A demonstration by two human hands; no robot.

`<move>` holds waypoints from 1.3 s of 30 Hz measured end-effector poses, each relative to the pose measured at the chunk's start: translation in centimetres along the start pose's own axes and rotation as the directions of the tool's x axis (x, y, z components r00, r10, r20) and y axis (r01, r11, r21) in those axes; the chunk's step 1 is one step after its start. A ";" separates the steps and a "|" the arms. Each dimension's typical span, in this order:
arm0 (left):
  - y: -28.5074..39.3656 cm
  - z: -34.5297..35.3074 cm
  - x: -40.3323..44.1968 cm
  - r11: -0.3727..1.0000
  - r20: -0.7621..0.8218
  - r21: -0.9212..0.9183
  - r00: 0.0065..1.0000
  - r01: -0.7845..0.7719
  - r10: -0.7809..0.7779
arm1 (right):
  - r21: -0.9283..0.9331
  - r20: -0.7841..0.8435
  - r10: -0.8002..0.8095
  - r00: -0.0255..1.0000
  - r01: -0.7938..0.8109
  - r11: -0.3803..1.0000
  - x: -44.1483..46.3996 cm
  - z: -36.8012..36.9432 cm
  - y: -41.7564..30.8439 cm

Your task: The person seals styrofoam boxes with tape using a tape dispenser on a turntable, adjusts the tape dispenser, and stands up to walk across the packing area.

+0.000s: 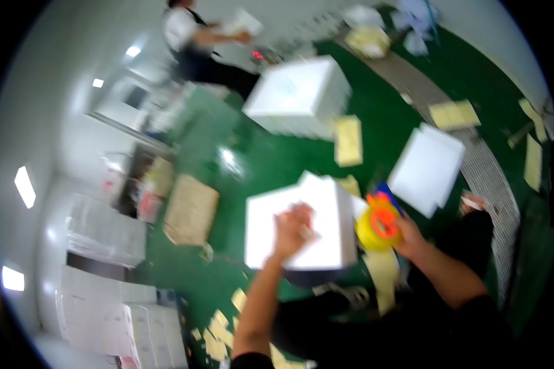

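Dark sleeves (252,361) were nearest in the head view, and past them the right hand (410,240) gripped a yellow tape roll (369,235), while the left hand (294,227) was over the white box (263,224) in front, too blurry to tell if open or closed. The box looked light and stiff but easy to dent, best held by its flat sides, and the roll looked smooth and hard, best held around its edge
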State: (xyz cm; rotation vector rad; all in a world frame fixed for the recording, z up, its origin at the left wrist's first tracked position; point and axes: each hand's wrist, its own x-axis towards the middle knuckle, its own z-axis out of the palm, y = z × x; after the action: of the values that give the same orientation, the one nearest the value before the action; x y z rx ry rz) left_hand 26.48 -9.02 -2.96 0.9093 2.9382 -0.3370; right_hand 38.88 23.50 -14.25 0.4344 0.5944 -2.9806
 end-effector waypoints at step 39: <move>-9.0 -18.8 -8.4 0.355 -0.427 -0.904 0.504 -0.237 -0.751 | 0.020 0.799 -0.085 0.595 0.116 0.993 6.3 19.3 -8.8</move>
State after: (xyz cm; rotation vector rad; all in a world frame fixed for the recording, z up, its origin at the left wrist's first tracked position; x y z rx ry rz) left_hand 28.70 -16.73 17.97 0.2282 2.9941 2.1935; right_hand 26.76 24.05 4.27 -0.9600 0.5471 -2.7992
